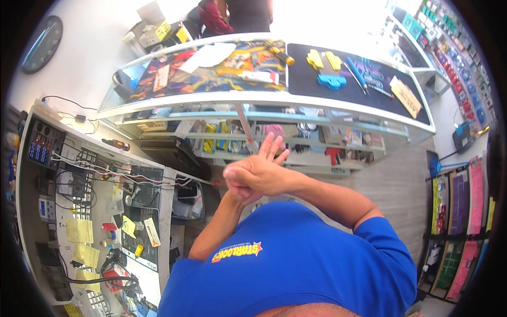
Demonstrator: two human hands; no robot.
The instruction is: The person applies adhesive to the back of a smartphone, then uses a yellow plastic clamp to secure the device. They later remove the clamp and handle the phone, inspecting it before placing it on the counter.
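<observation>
Two hands pressed together in front of a blue shirt [301, 253]: the right hand [259, 175] folded against the left hand [247, 197].

A few fingers [270, 147] spread upward from the clasp; whose they are, and whether anything is gripped inside, cannot be told. Just beyond them stands the glass display counter [264, 99], bearing a white-and-red tube [260, 77] on its colourful mat [150, 79], with yellow pieces [315, 59] and a blue piece [331, 82] farther right.

Wall [90, 45]: 1 round dark clock [42, 44]
Workbench [165, 211]: instrument [40, 147] with lit display, yellow notes [79, 231], white cables [90, 165]
Rack [457, 237]: pink, purple and green packages [476, 195]
Floor [391, 182]: grey planks
</observation>
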